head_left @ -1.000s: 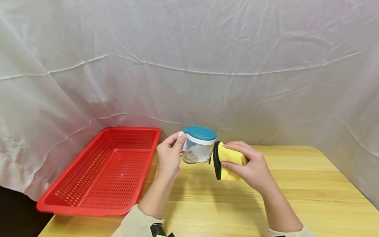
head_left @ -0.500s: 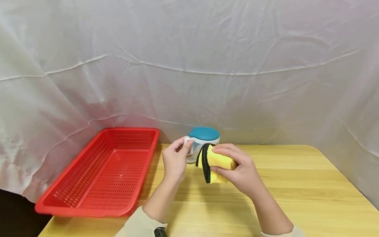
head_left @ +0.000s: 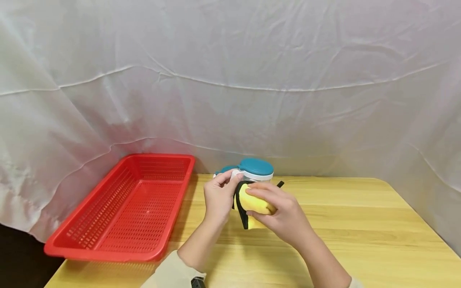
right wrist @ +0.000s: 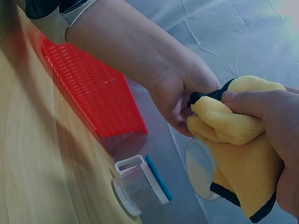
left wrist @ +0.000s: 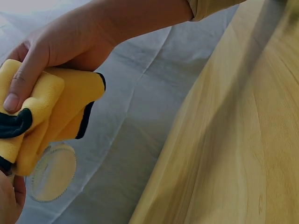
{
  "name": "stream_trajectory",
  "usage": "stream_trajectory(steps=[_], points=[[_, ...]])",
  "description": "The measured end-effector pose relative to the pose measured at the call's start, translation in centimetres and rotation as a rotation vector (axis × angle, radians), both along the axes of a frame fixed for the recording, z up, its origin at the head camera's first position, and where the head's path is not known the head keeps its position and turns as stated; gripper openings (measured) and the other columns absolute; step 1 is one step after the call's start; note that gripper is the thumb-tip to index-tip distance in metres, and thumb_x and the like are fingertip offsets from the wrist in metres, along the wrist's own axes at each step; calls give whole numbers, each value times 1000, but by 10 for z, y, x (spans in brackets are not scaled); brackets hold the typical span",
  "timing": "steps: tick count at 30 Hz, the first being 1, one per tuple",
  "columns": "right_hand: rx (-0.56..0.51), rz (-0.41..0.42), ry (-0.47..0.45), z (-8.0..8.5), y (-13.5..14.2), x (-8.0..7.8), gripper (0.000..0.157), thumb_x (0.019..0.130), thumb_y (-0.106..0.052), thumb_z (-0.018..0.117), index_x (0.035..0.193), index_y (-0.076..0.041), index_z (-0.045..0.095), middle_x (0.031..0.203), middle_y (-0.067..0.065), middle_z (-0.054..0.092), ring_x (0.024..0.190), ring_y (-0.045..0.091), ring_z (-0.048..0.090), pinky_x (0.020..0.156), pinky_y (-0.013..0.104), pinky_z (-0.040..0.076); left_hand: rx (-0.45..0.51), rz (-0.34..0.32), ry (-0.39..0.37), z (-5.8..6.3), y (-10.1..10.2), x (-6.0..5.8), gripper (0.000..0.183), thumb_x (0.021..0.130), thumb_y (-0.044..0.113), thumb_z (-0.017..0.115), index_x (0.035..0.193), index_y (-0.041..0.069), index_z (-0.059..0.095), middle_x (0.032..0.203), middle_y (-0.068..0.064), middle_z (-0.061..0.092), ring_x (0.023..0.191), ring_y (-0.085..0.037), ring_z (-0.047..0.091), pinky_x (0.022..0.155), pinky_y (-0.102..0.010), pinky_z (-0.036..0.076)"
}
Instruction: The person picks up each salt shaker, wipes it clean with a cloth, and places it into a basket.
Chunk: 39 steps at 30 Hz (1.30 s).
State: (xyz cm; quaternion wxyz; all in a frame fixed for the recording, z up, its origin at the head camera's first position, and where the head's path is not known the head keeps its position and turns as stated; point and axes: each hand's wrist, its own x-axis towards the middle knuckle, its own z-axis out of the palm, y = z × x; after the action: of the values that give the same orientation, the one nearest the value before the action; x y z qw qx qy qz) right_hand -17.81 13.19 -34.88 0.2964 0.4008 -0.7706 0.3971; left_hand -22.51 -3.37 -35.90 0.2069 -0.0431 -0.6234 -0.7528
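My left hand (head_left: 220, 196) pinches the white handle of a clear jar with a blue lid (head_left: 256, 166). A folded yellow cloth (head_left: 253, 202) with black edging is gripped in my right hand (head_left: 281, 210), fingers on one side and thumb on the other. The cloth covers the front of the jar close to the left fingers, hiding most of its clear body. In the right wrist view the jar's round base (right wrist: 198, 165) shows beside the cloth, raised off the table. A second jar (right wrist: 142, 186) of the same kind stands on the table, mostly behind my left hand in the head view.
A red perforated plastic basket (head_left: 144, 216) stands at the left of the wooden table (head_left: 360, 232), its near end close to the front left. Pale fabric (head_left: 288, 100) hangs behind the table and along its sides.
The left hand has moved right with the jar, bringing the second jar's lid into view behind it. The right hand has carried the cloth left, across the jar's front.
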Motion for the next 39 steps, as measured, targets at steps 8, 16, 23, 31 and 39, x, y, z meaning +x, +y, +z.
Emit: stream_trajectory(steps=[8,16,23,31,39], points=[[9,-62,-5,3,2,2,53,67,-2,88,116,-11,71,118,7,70,113,23,65,100,16,46,-63,57,63,0,-1,-1,18,82,19,82,97,9,80,84,-9,73,79,-13,58,73,-20,52],[-128,-78,-20,10,4,6,52,66,1,88,115,-8,72,117,9,70,114,20,64,102,20,46,-119,78,69,0,1,-1,18,82,21,81,96,11,80,87,-7,75,82,-14,57,72,-21,51],[-73,-40,-23,5,-2,4,53,66,1,88,116,-8,71,117,11,70,112,24,65,101,18,47,-107,76,87,1,0,1,19,82,23,81,98,11,80,88,-6,73,77,-13,50,66,-20,48],[35,-61,-50,6,0,5,52,68,-5,88,116,-15,71,117,2,70,110,19,65,98,16,47,6,49,68,4,-5,1,22,84,16,80,102,5,78,87,-7,67,71,-8,58,61,-16,53],[-22,-80,-82,10,14,2,53,67,-1,88,115,-16,71,115,2,70,106,19,66,91,11,47,117,57,14,11,-10,-2,24,84,8,78,105,-1,75,88,-6,73,75,-8,64,68,-20,57]])
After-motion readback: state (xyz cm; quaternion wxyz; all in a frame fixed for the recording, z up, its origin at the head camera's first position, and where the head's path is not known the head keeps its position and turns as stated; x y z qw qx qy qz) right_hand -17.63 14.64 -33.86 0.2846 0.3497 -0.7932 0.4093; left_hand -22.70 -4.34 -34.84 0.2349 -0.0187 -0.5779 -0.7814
